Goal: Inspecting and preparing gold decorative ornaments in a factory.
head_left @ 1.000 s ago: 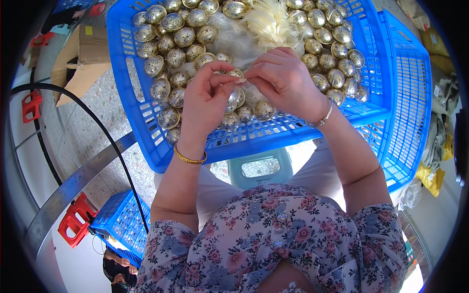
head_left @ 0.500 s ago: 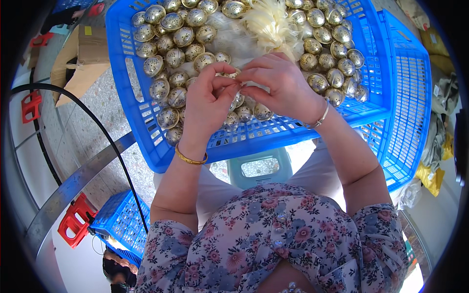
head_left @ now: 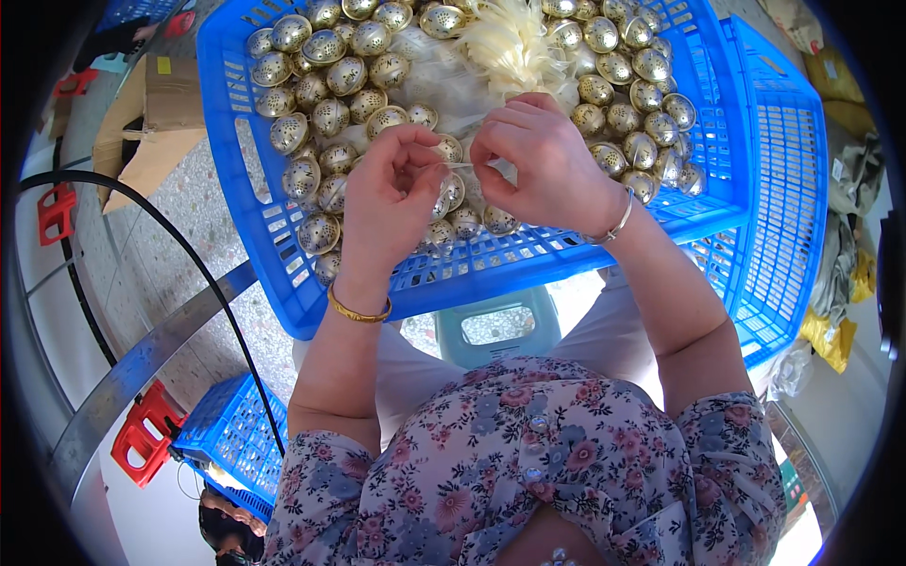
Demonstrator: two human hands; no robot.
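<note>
A thin white strand (head_left: 460,165) stretches between my hands above the near part of a blue plastic crate (head_left: 528,272). Its kind is too fine to make out. My left hand (head_left: 394,187) pinches one end between thumb and fingers. The other end is pinched by my right hand (head_left: 540,168), whose fingers curl over and partly hide it. Many gold perforated balls (head_left: 322,234) lie in the crate under and around both hands. Just beyond the right hand sits a bunch of cream feathers (head_left: 510,47), with pale wispy feathers (head_left: 429,80) spread beside it.
A second blue crate (head_left: 788,189) stands against the right side. Below the near rim is a pale teal stool (head_left: 497,335). At left are an open cardboard box (head_left: 156,123), a black cable (head_left: 203,259), a red stool (head_left: 146,434) and another blue crate (head_left: 236,424).
My hands have drawn apart, the left moving slightly left, and the white strand now shows taut between them. The whole view has shifted a little.
</note>
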